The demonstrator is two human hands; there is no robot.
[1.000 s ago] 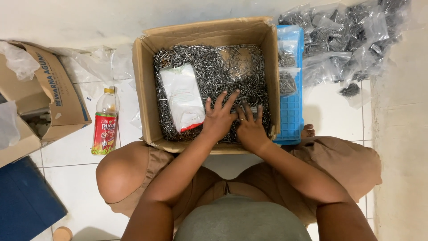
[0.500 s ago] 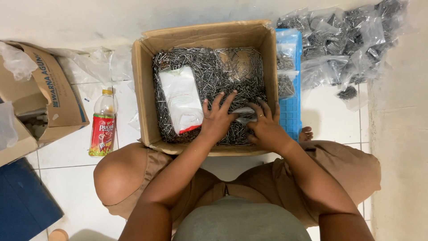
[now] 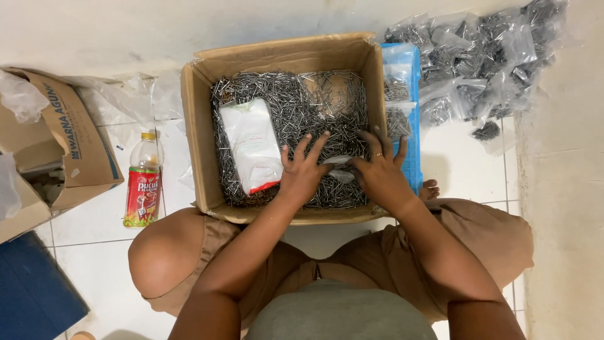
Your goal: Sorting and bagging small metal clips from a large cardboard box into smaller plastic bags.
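In the cardboard box (image 3: 201, 126), my left hand (image 3: 301, 173) and right hand (image 3: 377, 173), fingers spread, press a small clear bag (image 3: 336, 169) onto loose nails (image 3: 296, 101); best scoop slowly.

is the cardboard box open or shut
Open: the cardboard box has its flaps up, showing the nails inside, with both hands reaching in.

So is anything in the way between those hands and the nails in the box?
Nothing visible. The left hand and right hand rest directly on the loose nails in the cardboard box. The white packet lies left of both hands, not between.
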